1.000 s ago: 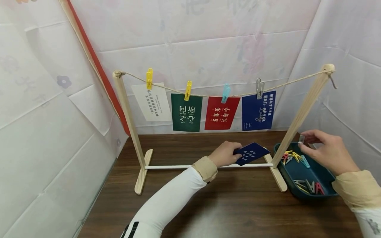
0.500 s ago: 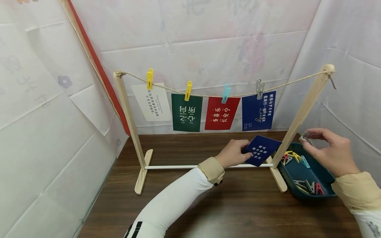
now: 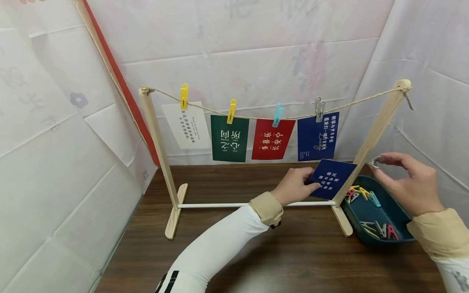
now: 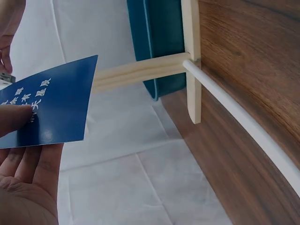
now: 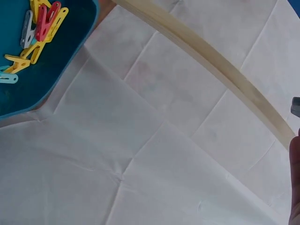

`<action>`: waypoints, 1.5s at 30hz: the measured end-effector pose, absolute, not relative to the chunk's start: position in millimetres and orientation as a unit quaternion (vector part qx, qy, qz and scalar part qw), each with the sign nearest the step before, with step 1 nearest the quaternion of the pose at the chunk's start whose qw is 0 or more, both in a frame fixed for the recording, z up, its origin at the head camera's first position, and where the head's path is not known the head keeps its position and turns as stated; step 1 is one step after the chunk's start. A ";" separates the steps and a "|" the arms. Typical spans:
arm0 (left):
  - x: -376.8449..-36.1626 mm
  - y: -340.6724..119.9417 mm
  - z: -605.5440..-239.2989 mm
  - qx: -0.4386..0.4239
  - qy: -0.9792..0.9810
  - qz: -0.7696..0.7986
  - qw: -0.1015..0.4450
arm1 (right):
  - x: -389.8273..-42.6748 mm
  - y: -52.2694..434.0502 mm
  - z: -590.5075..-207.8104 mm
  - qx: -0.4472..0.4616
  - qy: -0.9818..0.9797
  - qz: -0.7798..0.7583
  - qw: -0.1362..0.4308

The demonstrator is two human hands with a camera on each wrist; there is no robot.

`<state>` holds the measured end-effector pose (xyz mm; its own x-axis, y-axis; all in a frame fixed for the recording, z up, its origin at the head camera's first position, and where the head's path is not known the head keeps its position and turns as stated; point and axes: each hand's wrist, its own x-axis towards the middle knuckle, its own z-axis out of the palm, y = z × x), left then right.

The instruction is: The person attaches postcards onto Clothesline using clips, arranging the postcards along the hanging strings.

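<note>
My left hand [image 3: 294, 187] pinches a dark blue card [image 3: 332, 179] with white writing by its left edge, thumb on the printed face. In the left wrist view the card [image 4: 61, 105] lies over the fingers, thumb on top. To the right, my right hand [image 3: 414, 183] holds a grey clothespin [image 3: 375, 162] between thumb and forefinger, just beyond the wooden post. Only the tip of that clothespin [image 5: 295, 107] shows in the right wrist view. Above, a twine line [image 3: 351, 104] carries a white card [image 3: 187, 128], a green card [image 3: 229, 152], a red card [image 3: 272, 140] and another blue card [image 3: 311, 140], each clipped by a clothespin.
A dark teal basin [image 3: 397, 209] with several coloured clothespins stands under my right hand. The wooden right post [image 3: 381, 130] rises between the hands. A white rod [image 3: 212, 205] joins the feet of the stand above the brown table [image 3: 234, 248]. White cloth hangs behind.
My left hand has moved right and slightly up, and the card has tilted to face the camera more. My right hand has risen a little, turning the grey clothespin.
</note>
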<state>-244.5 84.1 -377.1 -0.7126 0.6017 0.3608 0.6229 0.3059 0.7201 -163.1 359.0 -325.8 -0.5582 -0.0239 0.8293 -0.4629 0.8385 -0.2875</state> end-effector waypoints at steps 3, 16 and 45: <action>-243.4 86.7 -375.5 -0.382 -0.802 -0.458 0.021 | -162.8 357.6 -323.6 0.139 -0.845 0.249 0.453; -240.6 97.4 -365.7 -0.366 -0.780 -0.505 0.053 | -163.7 348.4 -307.6 0.157 -0.803 0.266 0.510; -241.4 115.6 -340.4 -0.346 -0.782 -0.510 0.086 | -160.0 329.1 -274.1 0.171 -0.761 0.311 0.543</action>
<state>-241.4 115.6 -340.4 -0.7452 0.4540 0.4884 0.6300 0.2393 0.7388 -160.0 329.1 -274.1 -0.3514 0.0783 0.9330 -0.5981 0.7479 -0.2880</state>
